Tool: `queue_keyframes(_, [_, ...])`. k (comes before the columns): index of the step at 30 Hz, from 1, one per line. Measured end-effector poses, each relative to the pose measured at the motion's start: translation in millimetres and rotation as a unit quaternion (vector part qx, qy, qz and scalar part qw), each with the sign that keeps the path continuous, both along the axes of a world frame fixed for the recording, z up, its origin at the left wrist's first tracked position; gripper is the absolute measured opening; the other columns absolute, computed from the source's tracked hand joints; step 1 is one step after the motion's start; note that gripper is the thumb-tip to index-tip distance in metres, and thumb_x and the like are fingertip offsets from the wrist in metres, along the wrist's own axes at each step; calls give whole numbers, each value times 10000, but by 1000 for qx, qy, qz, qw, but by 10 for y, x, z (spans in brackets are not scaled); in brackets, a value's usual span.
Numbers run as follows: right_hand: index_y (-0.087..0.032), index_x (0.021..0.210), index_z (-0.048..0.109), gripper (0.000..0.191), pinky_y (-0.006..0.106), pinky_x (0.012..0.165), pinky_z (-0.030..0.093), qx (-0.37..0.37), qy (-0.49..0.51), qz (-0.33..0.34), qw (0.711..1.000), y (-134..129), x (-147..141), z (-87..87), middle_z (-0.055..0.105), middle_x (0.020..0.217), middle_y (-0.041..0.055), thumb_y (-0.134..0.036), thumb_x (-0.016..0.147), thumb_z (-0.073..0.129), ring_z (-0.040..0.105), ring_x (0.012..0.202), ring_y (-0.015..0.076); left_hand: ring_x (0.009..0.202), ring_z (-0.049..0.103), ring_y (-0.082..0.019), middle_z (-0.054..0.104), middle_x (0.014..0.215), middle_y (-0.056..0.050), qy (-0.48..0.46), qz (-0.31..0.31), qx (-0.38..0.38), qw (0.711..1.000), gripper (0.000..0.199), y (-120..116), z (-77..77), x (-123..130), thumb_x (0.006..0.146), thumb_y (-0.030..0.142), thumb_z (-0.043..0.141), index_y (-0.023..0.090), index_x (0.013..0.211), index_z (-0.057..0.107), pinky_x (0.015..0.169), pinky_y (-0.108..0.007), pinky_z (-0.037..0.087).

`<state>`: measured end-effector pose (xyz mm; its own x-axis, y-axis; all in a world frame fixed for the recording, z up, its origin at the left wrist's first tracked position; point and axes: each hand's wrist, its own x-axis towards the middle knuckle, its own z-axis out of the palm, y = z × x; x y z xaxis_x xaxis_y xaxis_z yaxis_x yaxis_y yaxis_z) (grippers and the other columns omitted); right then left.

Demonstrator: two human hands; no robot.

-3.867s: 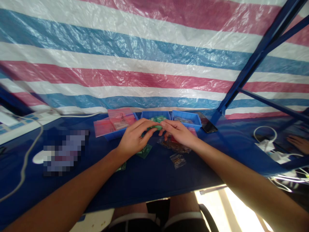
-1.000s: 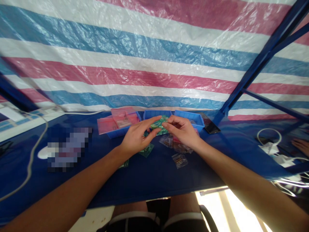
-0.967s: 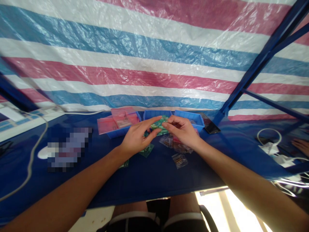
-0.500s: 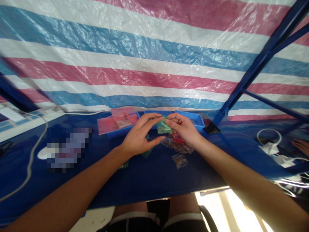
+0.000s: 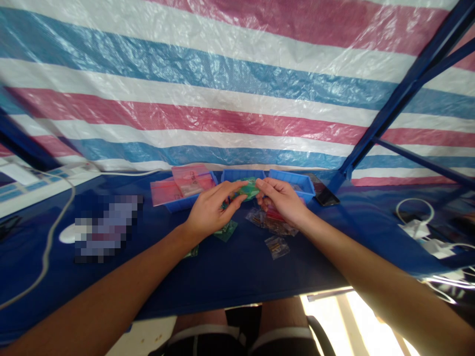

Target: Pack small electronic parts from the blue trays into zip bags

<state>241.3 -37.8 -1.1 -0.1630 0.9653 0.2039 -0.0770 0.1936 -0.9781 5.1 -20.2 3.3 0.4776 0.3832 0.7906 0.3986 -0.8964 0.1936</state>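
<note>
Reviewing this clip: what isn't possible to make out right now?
All in the head view:
Green bag's contents: blurred, partly covered by left hand and right hand.
Middle bin's inside: mostly blocked by bag and hands.
Left bin's inside: mostly covered by red bags.
Item at left: hidden by pixelation.

Easiest lane on the glossy blue tabletop is the open strip along its near edge, between the bare forearms. Middle's a no-go: left hand and right hand are pinching a shiny green plastic bag there. Mid far edge is blocked by three blue plastic bins. Decent gap between the flat black phone and the white plastic blocks toward the right edge, though.
</note>
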Motion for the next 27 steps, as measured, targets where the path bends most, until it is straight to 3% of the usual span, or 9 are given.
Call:
queue_keyframes(7, [-212,825,707,473,270,544,411,38,-47,0,998,-35,11,30,653,730,-11,-671,928,762,545,552,112,682,629,-90,757,1003,-32,4,-4,-11,1000,358,6,-31,-3,1077,307,671,196,1418,665,746,-221,554])
queue_keyframes(15, [-210,740,668,528,271,540,400,35,-74,1,997,-28,-1,10,624,614,-15,-698,922,754,525,539,131,700,654,-115,738,987,-34,28,-21,-54,998,446,4,-60,-28,1067,326,663,205,1492,607,725,-234,569])
queue_keyframes(22, [-220,730,644,566,281,512,353,29,-92,4,995,-35,10,-16,595,575,-24,-750,909,735,467,498,128,833,690,-153,715,1282,-122,45,-52,-64,996,504,-30,8,-11,1028,371,721,209,1486,589,836,-295,612])
queue_keyframes(27, [-220,713,618,560,283,518,349,20,-84,10,996,-41,2,-30,585,566,-26,-723,931,733,468,495,126,957,723,-204,713,1307,-135,64,-47,-66,995,603,-10,-23,-22,988,439,774,198,1503,573,918,-341,626])
